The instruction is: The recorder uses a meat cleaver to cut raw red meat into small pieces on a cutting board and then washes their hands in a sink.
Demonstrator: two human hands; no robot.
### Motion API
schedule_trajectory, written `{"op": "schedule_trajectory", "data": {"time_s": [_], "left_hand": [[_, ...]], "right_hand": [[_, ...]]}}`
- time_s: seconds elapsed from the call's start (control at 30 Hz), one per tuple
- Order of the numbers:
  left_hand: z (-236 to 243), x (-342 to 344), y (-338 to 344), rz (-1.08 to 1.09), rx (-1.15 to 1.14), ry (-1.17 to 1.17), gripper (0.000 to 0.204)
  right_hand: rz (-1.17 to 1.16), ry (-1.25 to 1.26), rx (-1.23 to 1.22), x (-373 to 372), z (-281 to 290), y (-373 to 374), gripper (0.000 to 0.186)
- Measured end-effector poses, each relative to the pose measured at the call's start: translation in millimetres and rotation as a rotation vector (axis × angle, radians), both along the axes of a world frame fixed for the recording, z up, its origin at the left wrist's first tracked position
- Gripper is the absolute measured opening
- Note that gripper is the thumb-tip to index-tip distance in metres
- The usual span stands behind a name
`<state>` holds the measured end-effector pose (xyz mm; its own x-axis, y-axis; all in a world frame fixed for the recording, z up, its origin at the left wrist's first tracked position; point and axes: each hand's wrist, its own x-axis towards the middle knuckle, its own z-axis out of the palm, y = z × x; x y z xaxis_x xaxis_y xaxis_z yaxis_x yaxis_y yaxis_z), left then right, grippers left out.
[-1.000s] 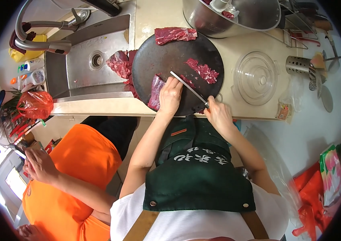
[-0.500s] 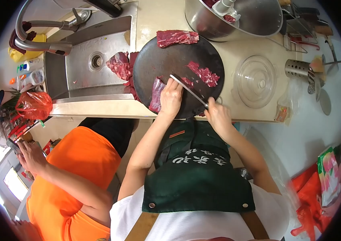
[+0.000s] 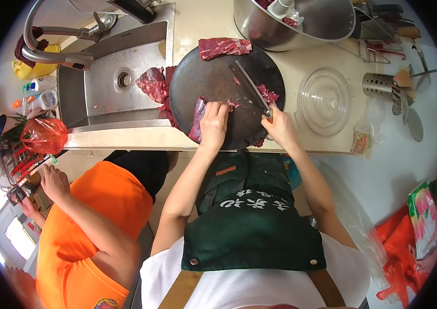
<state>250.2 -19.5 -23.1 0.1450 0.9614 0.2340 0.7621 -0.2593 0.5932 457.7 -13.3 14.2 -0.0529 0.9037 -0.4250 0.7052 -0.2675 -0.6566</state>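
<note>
On the round dark cutting board (image 3: 192, 77) my left hand (image 3: 214, 126) is closed over the right end of a strip of raw red meat (image 3: 197, 118). My right hand (image 3: 280, 127) grips the handle of a kitchen knife (image 3: 249, 82), its blade slanting up and to the left across the board. Cut meat pieces (image 3: 268, 95) lie just right of the blade, partly hidden by it. A few scraps sit by my left fingertips. A larger slab of meat (image 3: 223, 48) rests at the board's far edge.
More raw meat (image 3: 151, 84) hangs over the edge of the steel sink (image 3: 95, 98) at left. A large metal pot (image 3: 270, 33) stands behind the board, a clear round lid (image 3: 324, 102) to its right. A person in an orange shirt (image 3: 95, 211) is close on my left.
The knife has swung away from my left hand, up and right, over the cut pieces, which are now bunched at the board's right. My left hand has shifted slightly down and left.
</note>
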Motion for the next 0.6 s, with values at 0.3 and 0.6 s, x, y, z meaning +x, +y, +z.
{"op": "schedule_trajectory", "data": {"time_s": [0.3, 0.6], "left_hand": [[5, -3, 2, -0.094, -0.011, 0.054, 0.021], [2, -5, 2, -0.104, -0.038, -0.003, 0.020]], "right_hand": [[0.284, -0.169, 0.088, -13, 20, -35, 0.025], [0.296, -0.269, 0.067, -57, 11, -12, 0.029]]}}
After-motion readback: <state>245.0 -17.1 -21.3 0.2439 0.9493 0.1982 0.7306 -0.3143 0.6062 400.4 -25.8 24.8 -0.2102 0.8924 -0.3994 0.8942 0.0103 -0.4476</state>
